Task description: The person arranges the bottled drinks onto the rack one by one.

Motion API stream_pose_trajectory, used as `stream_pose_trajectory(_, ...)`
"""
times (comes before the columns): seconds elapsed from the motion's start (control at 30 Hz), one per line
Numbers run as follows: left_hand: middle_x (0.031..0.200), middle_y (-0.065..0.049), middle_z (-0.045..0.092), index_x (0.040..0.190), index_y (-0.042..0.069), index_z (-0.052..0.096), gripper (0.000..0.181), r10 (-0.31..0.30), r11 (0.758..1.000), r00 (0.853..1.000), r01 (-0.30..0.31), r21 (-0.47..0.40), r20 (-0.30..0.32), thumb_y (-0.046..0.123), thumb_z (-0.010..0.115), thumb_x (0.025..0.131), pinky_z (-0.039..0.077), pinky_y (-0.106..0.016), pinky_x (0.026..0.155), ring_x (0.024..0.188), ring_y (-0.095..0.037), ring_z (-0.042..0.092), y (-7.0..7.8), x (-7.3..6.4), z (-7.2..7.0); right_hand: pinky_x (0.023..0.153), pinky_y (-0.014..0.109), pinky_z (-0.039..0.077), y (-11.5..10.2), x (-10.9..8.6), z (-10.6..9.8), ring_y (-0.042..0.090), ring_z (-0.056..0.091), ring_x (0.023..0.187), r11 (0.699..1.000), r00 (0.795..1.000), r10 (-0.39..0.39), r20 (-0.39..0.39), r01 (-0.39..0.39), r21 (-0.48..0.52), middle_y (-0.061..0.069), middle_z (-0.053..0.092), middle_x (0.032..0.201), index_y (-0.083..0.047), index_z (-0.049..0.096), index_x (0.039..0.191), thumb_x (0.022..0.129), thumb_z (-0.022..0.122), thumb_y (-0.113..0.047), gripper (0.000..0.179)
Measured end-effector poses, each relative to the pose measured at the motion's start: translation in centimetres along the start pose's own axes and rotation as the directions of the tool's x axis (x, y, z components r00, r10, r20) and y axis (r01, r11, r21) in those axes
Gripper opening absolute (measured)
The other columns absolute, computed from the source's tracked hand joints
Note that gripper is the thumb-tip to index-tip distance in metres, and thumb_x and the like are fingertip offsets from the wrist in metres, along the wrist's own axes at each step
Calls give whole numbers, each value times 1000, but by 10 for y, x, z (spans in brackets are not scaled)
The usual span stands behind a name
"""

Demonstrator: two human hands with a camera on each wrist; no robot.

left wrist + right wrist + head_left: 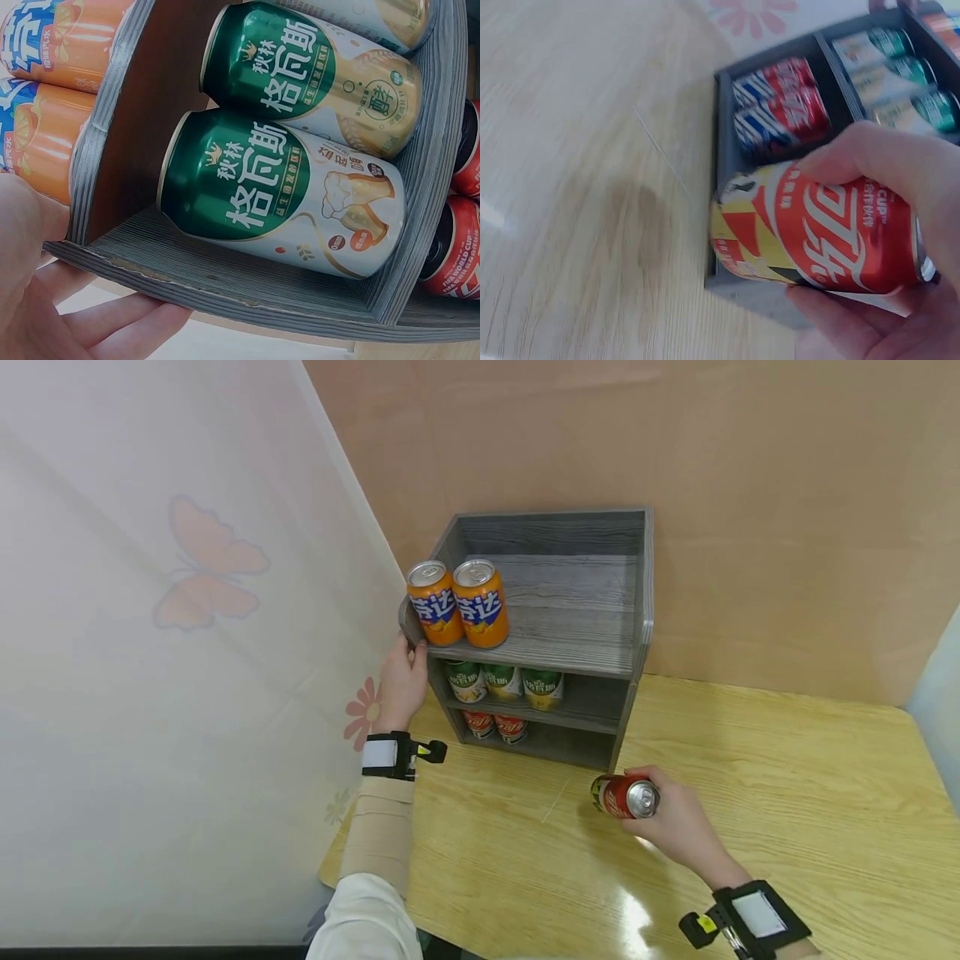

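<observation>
A grey wood-grain shelf (570, 652) with three levels stands on the table. My left hand (402, 683) holds its left side panel, the thumb at the front edge and the fingers (142, 330) on the outer side. In my right hand (678, 818) is a red and yellow cola can (817, 232), gripped round its body in front of the shelf's lower right corner. Two orange soda cans (480, 606) stand on the top level. Green and white kvass cans (285, 195) fill part of the middle level. Two red cola cans (780, 105) are on the bottom level.
The shelf stands on a yellow wood-grain table (787, 777). A pale cloth (225, 735) with butterfly and flower prints hangs close along the left. Behind the shelf is a tan backdrop (787, 527). At the far right is a light blue surface (937, 718).
</observation>
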State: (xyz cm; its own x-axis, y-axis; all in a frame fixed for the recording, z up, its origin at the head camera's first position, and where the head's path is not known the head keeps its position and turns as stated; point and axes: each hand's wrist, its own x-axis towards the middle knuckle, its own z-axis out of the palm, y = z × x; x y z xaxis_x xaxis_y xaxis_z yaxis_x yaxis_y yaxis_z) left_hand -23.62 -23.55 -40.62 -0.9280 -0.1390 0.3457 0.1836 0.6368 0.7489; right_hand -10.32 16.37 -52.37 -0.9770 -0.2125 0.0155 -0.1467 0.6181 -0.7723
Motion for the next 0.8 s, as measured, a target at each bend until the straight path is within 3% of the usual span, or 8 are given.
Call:
stream_pose_trajectory(0.27,147,-16,53,147,4,48,42,-3,1000,1000,3,2,0,26,45,110,47,-48,103,134,-29,51,1,0,1,71,46,59,-14,14,24,38,69,96,995,993,-97,-71,96,-11,25,67,117,-3,57,135,67,92,-5,77)
stream_pose_trajectory(0.5,146,-17,54,146,3,48,41,-6,1000,1000,6,-2,-9,23,46,110,47,-48,104,133,-29,51,2,0,1,77,53,59,-17,32,46,42,68,100,980,966,-200,-166,195,-48,24,65,124,-3,54,135,64,94,-1,82)
stream_pose_trajectory(0.63,147,-17,53,147,3,48,41,-5,1000,1000,5,-12,-10,21,46,110,47,-48,104,134,-29,51,3,0,1,79,53,58,-15,42,58,41,68,104,972,957,-232,-176,224,-67,19,62,135,-2,52,134,63,94,1,82)
stream_pose_trajectory(0.8,146,-17,54,146,3,49,40,-8,1000,1000,8,-19,-11,21,46,110,47,-47,103,133,-28,51,3,1,1,83,53,57,-11,54,73,42,65,110,975,963,-220,-153,212,-69,21,56,141,1,49,136,66,93,3,83)
